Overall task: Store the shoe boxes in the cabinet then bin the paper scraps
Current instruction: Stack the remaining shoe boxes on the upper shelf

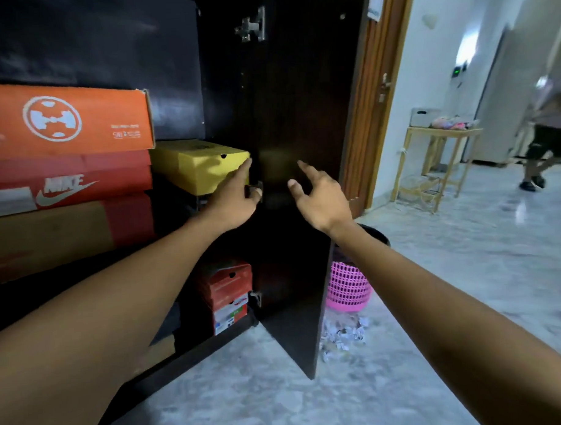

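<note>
A dark cabinet stands open, its door (288, 123) swung out toward me. Inside at the left are stacked an orange box (66, 119), a red Nike box (71, 181) and a brown-and-red box (51, 236). A yellow box (198, 166) sits beside them on the shelf. My left hand (237, 194) is open, its fingertips touching the yellow box's right end. My right hand (320, 195) is open and holds nothing, in front of the door's inner face. Small red and white boxes (228, 293) stand on the bottom shelf. Paper scraps (344, 334) lie on the floor behind the door.
A pink mesh bin (348, 286) stands behind the door, next to the scraps. A wooden side table (442, 162) stands by the far wall. A person (543, 139) walks at the far right. The marble floor (465, 269) spreads out to the right.
</note>
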